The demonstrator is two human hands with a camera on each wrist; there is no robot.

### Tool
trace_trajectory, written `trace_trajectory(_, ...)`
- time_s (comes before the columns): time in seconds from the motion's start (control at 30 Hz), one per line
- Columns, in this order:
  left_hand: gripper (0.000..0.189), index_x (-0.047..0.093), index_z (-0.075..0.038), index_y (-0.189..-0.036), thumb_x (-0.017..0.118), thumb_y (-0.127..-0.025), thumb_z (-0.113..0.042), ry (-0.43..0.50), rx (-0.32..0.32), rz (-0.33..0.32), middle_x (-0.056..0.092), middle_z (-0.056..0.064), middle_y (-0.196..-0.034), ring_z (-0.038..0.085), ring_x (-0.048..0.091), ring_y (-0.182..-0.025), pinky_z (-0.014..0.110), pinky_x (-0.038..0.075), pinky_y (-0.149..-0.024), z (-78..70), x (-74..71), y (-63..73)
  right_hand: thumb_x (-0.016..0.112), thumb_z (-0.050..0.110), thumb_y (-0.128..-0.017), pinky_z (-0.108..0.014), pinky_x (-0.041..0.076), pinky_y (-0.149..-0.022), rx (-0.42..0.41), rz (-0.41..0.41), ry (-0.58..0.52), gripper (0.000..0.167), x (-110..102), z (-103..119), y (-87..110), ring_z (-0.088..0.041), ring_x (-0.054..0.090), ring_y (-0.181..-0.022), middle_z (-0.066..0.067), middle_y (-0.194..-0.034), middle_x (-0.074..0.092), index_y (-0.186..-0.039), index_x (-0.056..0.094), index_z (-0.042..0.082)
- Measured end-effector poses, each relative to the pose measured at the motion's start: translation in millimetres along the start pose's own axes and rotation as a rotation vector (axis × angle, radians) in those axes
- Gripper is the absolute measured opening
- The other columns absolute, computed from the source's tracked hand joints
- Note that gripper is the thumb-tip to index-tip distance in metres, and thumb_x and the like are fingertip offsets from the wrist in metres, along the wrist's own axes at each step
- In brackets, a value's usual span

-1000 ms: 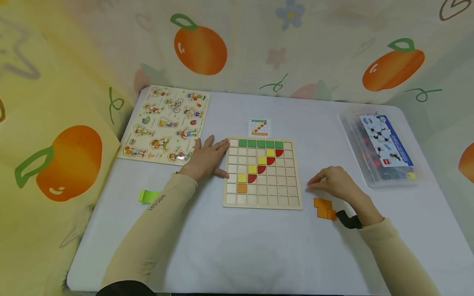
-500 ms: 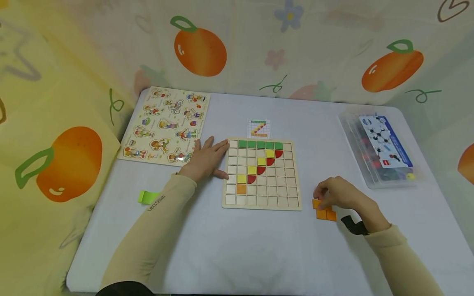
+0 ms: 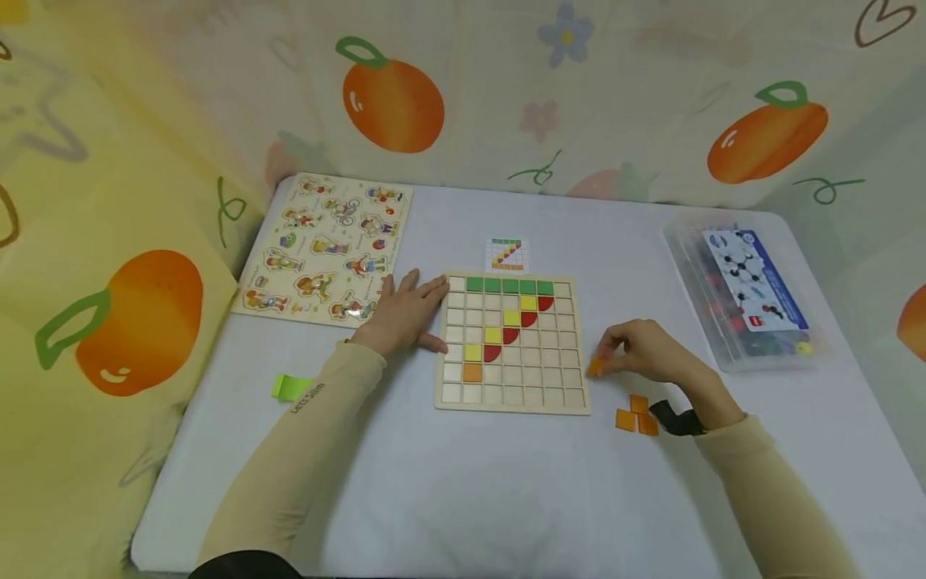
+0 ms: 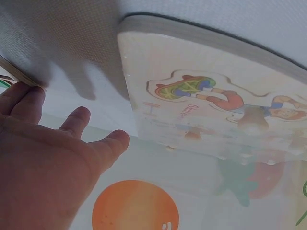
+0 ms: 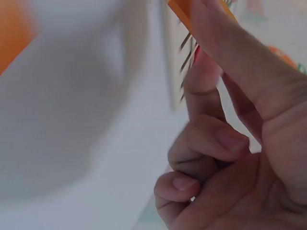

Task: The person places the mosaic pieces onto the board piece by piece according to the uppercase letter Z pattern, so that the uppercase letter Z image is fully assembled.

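Note:
In the head view a wooden grid board lies mid-table. Green squares fill much of its top row, yellow squares and red quarter-circles step down diagonally, and one orange square sits low on the left. My left hand has its fingers spread, with fingertips and thumb touching the board's left edge. Just off the right edge, my right hand pinches an orange tile between thumb and fingers. That tile shows at the top of the right wrist view. Three loose orange tiles lie below this hand.
A small pattern card lies behind the board. At the back left is a knobbed picture puzzle, close to my left hand. A clear plastic box stands at the right. Something light green lies beside my left sleeve.
My right hand went down to the orange tiles, took one, and moved back up and left toward the board. The other orange tiles shifted slightly. My left hand stayed put.

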State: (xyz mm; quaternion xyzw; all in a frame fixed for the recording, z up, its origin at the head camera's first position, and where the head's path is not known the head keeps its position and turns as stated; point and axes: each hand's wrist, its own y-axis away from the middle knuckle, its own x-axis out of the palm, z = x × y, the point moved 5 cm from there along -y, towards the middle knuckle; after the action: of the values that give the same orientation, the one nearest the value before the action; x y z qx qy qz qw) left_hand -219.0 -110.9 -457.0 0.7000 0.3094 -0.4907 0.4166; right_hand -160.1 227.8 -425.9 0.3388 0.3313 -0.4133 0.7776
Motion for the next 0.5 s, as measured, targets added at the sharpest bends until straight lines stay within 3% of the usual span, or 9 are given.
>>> trace_trajectory(0.13,0.114,0.027,-0.016,-0.165,0.080,-0.074,-0.060,-0.009,-0.002,-0.011,0.023,-0.001,-0.175,0.045,0.015,-0.161,0.074,0.012,-0.127,1.3,-0.2,1.0,0.085,0.018,-0.084,-0.022,0.039,-0.065,-0.009,0.000,-0.043,0.012,9,18,-22.8,-0.015,0.049,-0.077,-0.002,-0.085,0.076,-0.088,0.078,0.009)
trace_trajectory(0.33,0.114,0.029,-0.016,-0.164,0.081,-0.073,-0.059,0.009,-0.002,-0.014,0.024,-0.002,-0.174,0.045,0.015,-0.161,0.074,0.012,-0.127,0.1,-0.8,1.4,0.083,0.016,-0.087,-0.024,0.044,-0.071,-0.056,0.026,-0.073,0.011,30,48,-54.1,-0.016,0.055,-0.082,-0.007,-0.087,0.076,-0.090,0.078,0.007)
trace_trajectory(0.5,0.114,0.028,-0.016,-0.165,0.080,-0.073,-0.059,0.010,-0.002,-0.011,0.024,-0.001,-0.174,0.045,0.014,-0.162,0.074,0.012,-0.127,0.5,-0.2,1.5,0.085,0.018,-0.085,-0.023,0.046,-0.070,-0.105,0.035,-0.075,0.013,47,74,-69.6,-0.014,0.060,-0.080,-0.006,-0.085,0.078,-0.089,0.079,0.007)
